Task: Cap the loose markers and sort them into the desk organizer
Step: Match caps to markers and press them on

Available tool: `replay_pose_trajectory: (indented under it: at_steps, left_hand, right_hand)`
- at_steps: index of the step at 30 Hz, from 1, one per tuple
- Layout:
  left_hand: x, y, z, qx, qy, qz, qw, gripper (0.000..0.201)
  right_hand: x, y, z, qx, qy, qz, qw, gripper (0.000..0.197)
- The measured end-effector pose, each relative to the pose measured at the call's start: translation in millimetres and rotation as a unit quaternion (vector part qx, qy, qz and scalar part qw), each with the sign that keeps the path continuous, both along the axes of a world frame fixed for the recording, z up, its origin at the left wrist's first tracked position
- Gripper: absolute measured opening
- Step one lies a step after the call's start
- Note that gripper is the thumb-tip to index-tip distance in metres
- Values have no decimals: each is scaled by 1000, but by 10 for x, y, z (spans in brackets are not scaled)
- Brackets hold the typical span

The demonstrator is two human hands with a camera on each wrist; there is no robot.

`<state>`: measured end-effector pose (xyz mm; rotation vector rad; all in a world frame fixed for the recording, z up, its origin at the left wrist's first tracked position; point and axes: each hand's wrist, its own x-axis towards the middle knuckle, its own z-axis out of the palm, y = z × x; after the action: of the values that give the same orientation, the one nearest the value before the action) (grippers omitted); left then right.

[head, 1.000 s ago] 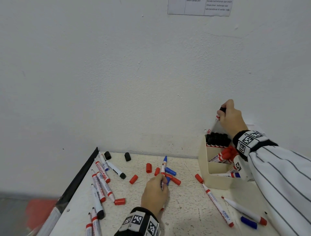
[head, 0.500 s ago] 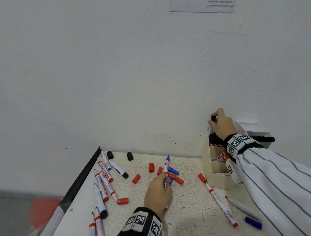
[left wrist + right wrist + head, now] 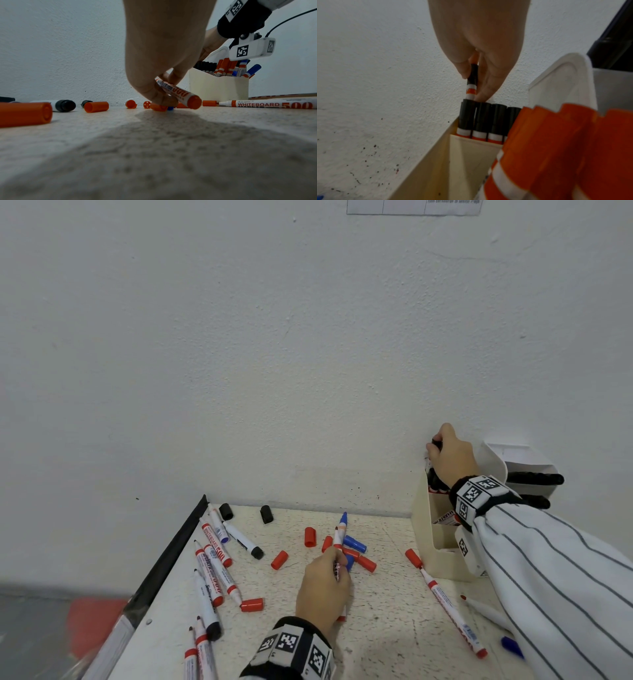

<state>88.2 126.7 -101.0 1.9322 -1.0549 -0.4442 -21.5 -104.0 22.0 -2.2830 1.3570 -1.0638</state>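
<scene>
While right fingers pinch a black-capped marker, left fingers grip a red marker.

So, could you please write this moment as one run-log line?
right hand: lowering black-capped marker into organizer back compartment | left hand: holding uncapped red marker over table | loose caps remain

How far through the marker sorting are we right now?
Partly done: the organizer already holds black, red and blue capped markers. In hand: right hand lowers a black-capped marker into it; left hand grips an uncapped red marker. Left: loose caps and markers on the desk.
</scene>
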Motion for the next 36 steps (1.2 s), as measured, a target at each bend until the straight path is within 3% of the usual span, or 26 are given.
replay_pose_trajectory:
  at_steps: [10,16,28,36]
  left_hand:
    - [14,-25,-38,6,18,-4,1000,5]
    - [16,-28,-36,8,10,-7,1000,5]
    - [33,-43,-78,3,8,-8,1000,7]
    - [31,-45,-62,-8,21,-4,1000,4]
  right_hand:
    - [-32,-88,-25,-17,-7,-8,1000,22]
    - [-40,-84,-16,-37,-17,-13,999,14]
    - [-103,-126,-92,23,-47,5,999,8]
    - [-95,-118,-149,-37,-31,-2,999,22]
